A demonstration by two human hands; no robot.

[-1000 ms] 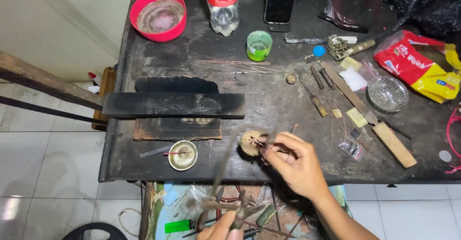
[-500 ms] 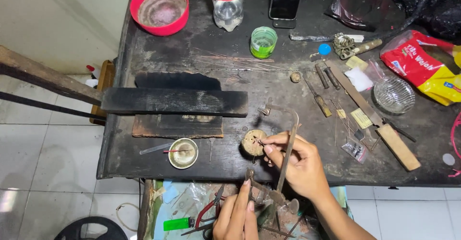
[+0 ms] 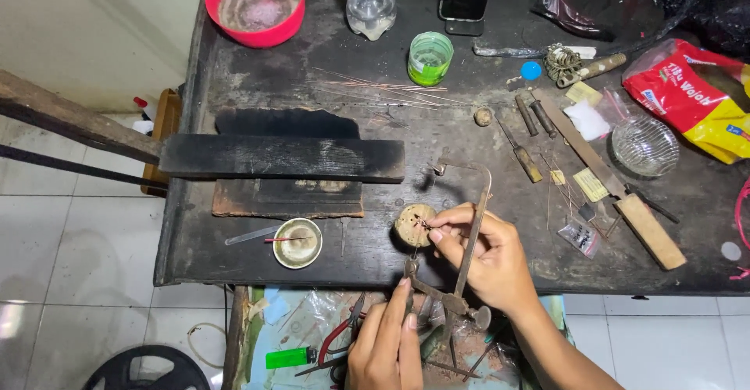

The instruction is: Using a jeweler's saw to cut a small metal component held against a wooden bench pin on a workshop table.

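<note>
Fingertips of right hand (image 3: 488, 261) pinched shut on tiny piece against round wooden block (image 3: 414, 224) at table (image 3: 375, 257) front edge, left hand (image 3: 387, 343) closed around small saw frame (image 3: 461, 234); best kept steady, blade upright, strokes light.

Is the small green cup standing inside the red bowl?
No, the green cup stands on the dark table by itself, well to the right of the red bowl and beside the plastic bottle.

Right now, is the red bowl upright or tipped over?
Upright: the red bowl sits on the table with its open mouth facing up, whitish residue inside.
</note>
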